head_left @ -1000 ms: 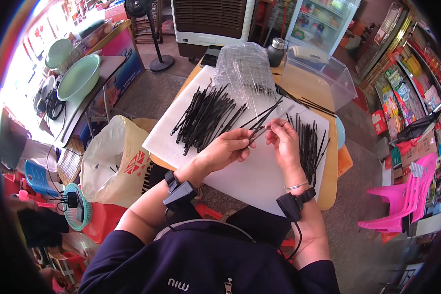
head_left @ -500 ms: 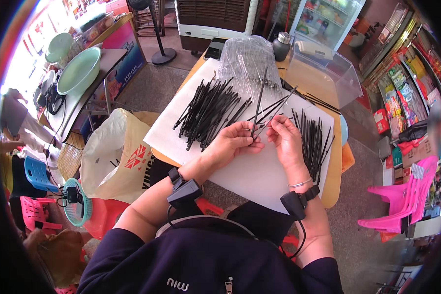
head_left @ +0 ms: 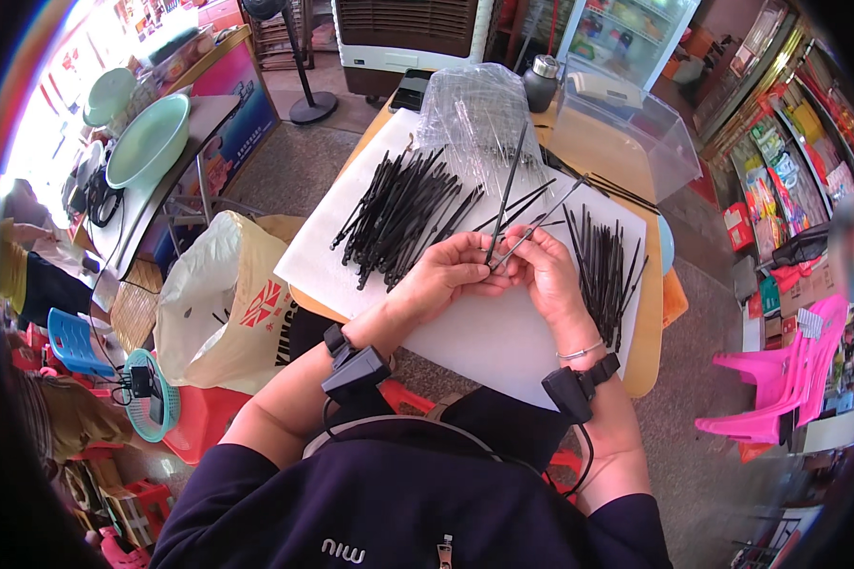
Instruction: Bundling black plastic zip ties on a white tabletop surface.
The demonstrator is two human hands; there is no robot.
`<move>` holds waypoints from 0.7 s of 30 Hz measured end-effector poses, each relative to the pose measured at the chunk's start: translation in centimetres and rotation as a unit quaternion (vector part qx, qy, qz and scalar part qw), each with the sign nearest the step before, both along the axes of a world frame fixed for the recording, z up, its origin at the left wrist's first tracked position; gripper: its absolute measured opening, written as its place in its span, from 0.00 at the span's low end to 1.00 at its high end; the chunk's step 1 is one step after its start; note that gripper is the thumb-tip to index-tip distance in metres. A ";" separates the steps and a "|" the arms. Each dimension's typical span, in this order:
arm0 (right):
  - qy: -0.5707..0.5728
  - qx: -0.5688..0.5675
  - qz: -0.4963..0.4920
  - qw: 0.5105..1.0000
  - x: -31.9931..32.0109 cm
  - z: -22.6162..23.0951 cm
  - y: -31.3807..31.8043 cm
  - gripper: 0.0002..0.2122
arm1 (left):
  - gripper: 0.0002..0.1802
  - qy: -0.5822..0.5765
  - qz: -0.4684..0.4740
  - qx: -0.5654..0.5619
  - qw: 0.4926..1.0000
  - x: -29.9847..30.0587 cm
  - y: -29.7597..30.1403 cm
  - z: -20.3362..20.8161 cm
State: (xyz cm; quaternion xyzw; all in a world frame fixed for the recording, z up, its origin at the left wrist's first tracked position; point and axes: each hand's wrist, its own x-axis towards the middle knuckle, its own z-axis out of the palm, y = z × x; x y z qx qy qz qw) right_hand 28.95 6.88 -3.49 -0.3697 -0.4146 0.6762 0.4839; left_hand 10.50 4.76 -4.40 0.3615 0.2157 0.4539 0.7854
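My left hand (head_left: 446, 277) pinches a thin black stick (head_left: 510, 190) that stands nearly upright and leans slightly right. My right hand (head_left: 550, 273) is closed on a slimmer dark rod (head_left: 552, 211) slanting up to the right. Its lower end meets the base of the black stick between my fingertips; the exact contact is too small to make out. Both hands are over a white sheet (head_left: 465, 349). Left of them lies a large pile of black sticks (head_left: 399, 213), and a smaller pile of black sticks (head_left: 600, 275) is beside my right hand. Several loose sticks lie beyond my fingers.
A clear plastic bag (head_left: 470, 95) with thin, shiny strands, a dark bottle (head_left: 541, 83) and a clear plastic box (head_left: 626, 133) stand at the table's far side. A large cream bag (head_left: 209, 308) is open on the left. A pink chair (head_left: 778, 379) stands at right.
My right hand has moved in toward my left, so the fingertips now nearly touch. The black stick leans a little further right. At far left, a person in the background has shifted.
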 end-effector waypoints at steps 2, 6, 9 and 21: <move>-0.002 -0.008 -0.004 1.000 -0.1 0.1 0.0 0.04 | 0.14 0.000 -0.004 -0.001 1.000 0.0 0.0 0.0; -0.005 -0.024 0.001 1.000 -0.1 0.2 -0.1 0.05 | 0.14 0.012 -0.006 0.000 1.000 0.0 0.0 0.1; -0.001 -0.026 -0.002 1.000 -0.1 0.2 0.0 0.05 | 0.15 0.009 -0.014 -0.001 1.000 0.0 0.1 0.0; 0.025 -0.040 0.024 0.999 0.2 0.1 0.1 0.05 | 0.15 0.028 -0.013 0.018 0.999 -0.1 -0.1 0.0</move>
